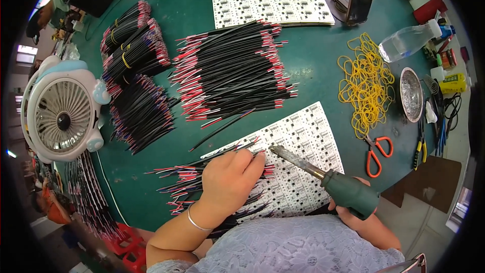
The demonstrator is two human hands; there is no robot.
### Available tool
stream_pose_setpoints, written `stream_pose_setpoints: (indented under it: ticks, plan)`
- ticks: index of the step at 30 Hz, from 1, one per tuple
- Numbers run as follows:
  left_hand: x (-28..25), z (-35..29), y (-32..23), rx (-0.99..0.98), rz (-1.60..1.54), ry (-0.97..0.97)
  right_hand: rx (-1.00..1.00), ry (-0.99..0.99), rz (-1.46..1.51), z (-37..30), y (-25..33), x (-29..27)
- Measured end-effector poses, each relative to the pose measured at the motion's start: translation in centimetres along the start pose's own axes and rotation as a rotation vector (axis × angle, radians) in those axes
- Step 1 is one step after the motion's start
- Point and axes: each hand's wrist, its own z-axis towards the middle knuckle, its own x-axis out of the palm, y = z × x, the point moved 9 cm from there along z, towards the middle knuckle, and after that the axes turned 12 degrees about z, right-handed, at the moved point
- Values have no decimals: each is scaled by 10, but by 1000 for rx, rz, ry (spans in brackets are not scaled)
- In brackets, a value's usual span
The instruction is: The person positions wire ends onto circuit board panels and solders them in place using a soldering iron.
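The gripped soldering iron [328, 179] has a dark green handle [351, 194]; left of the grip, the white circuit-board panel [303, 139] shows repeating black marks; beyond the grip, rubber bands [366, 91] are yellow

Two hands [228, 181] and one soldering iron [349, 192] appear. One fan [63, 120], one metal bowl [410, 95] and one clear bottle [408, 43] accompany them.

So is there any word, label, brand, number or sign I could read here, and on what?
None reads clearly.
White circuit boards: tiny dark marks, too small to tell whether any are letters.
Yellow bottle at right: markings too blurred to read.
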Motion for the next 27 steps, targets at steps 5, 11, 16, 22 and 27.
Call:
stream_pose_setpoints:
  ticks: [5,11,16,22,27]
  plan:
    - [0,0,-1,-11,2,23,-34,80,-106,11,8,5]
    - [1,-1,-1,-28,22,16,-38,77,-50,13,11,5]
    - [1,0,-1,-23,6,23,-69,80,-101,14,16,7]
    - [5,-1,0,-34,-17,73,-26,37,-121,8,8,4]
    - [3,-1,0,-44,-22,57,-68,75,-149,9,12,7]
